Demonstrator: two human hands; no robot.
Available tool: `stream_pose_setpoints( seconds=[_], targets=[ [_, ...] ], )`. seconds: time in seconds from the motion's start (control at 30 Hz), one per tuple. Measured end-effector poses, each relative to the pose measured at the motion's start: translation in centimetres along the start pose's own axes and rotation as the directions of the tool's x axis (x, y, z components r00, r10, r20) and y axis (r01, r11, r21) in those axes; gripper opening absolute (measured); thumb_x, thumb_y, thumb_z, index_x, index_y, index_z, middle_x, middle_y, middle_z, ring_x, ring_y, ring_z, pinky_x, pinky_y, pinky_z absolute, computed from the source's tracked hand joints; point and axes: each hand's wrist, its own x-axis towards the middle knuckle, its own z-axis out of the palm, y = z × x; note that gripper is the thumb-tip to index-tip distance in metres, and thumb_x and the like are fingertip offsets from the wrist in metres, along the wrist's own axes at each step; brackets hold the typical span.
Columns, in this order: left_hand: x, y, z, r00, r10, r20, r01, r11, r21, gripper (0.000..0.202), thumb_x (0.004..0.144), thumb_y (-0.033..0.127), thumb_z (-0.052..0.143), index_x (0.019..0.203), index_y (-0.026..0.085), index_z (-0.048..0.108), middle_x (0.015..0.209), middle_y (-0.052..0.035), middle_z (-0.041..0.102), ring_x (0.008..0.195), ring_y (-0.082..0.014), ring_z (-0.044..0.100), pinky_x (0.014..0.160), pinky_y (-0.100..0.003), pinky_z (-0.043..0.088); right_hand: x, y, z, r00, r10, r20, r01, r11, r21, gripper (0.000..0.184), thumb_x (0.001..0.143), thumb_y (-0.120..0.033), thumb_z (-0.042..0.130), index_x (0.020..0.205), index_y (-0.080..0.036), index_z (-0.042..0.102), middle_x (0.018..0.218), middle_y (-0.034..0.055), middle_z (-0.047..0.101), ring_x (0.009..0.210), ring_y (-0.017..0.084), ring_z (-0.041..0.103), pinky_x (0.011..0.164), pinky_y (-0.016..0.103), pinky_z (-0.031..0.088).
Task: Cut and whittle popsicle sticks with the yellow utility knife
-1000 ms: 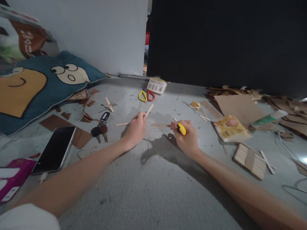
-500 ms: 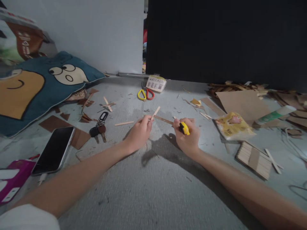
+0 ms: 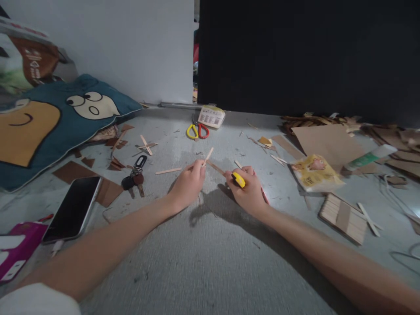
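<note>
Over the middle of the grey tabletop (image 3: 197, 262), my left hand (image 3: 188, 186) pinches a wooden craft stick (image 3: 209, 155); my right hand (image 3: 246, 191) is clenched around a yellow-and-black tool (image 3: 239, 180), a thin brownish strip (image 3: 216, 168) running from that fist toward the stick.

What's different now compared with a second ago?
The left hand, holding a pale, flat wooden stick, has moved right; the right hand, gripping a yellow-and-black hand tool, has moved left. The thin brownish strip jutting from the right hand now slants up toward the stick. Nothing was visibly picked up or released. The yellow-and-red-handled scissors, black-screened phone and dark-headed keys stayed put.
</note>
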Motion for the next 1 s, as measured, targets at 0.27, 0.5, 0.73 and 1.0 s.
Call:
stream_pose_setpoints(
  seconds=[0.27, 0.5, 0.73, 1.0],
  targets=[
    [0.6, -0.2, -0.7, 0.998, 0.034, 0.05, -0.025, 0.987, -0.162, 0.019, 0.108, 0.03, 0.039, 0.105, 0.023, 0.056, 0.065, 0.0063, 0.049, 0.057, -0.0127, 0.048, 0.06, -0.025, 0.035, 1.2, 0.2, -0.8, 0.973, -0.081, 0.216, 0.07, 0.996, 0.056, 0.041, 0.099, -0.04, 0.054, 0.062, -0.024, 0.043, 0.056, -0.0018, 0.045, 0.065, 0.019, 0.042, 0.082, 0.039, 0.04],
    [0.7, -0.3, -0.8, 0.996, 0.057, 0.067, -0.045, 0.984, -0.169, 0.019, 0.108, 0.027, 0.039, 0.104, 0.022, 0.057, 0.068, 0.0043, 0.053, 0.064, -0.0143, 0.053, 0.069, -0.026, 0.04, 2.5, 0.0, -1.9, 0.958, -0.06, 0.28, 0.043, 0.997, 0.069, 0.05, 0.098, -0.054, 0.053, 0.061, -0.024, 0.039, 0.054, -0.0024, 0.04, 0.066, 0.018, 0.037, 0.078, 0.037, 0.038],
    [0.7, -0.3, -0.9, 0.994, 0.064, 0.087, -0.051, 0.988, -0.145, 0.022, 0.109, 0.031, 0.037, 0.098, 0.022, 0.055, 0.069, 0.0038, 0.053, 0.064, -0.0144, 0.053, 0.069, -0.027, 0.04, 3.2, -0.5, -2.5, 0.94, 0.012, 0.342, -0.061, 0.989, 0.135, 0.052, 0.099, -0.056, 0.05, 0.062, -0.024, 0.034, 0.056, -0.0053, 0.028, 0.055, 0.012, 0.027, 0.059, 0.031, 0.028],
    [-0.2, 0.6, -0.4, 0.976, -0.157, 0.154, 0.164, 0.986, -0.035, 0.024, 0.11, 0.036, 0.031, 0.111, 0.022, 0.051, 0.066, 0.0038, 0.051, 0.058, -0.017, 0.052, 0.058, -0.027, 0.031, 2.2, -1.2, -1.0, 0.952, 0.07, 0.299, -0.134, 0.97, 0.201, 0.052, 0.097, -0.059, 0.05, 0.063, -0.024, 0.033, 0.057, -0.0048, 0.029, 0.054, 0.011, 0.026, 0.052, 0.029, 0.025]
  ],
)
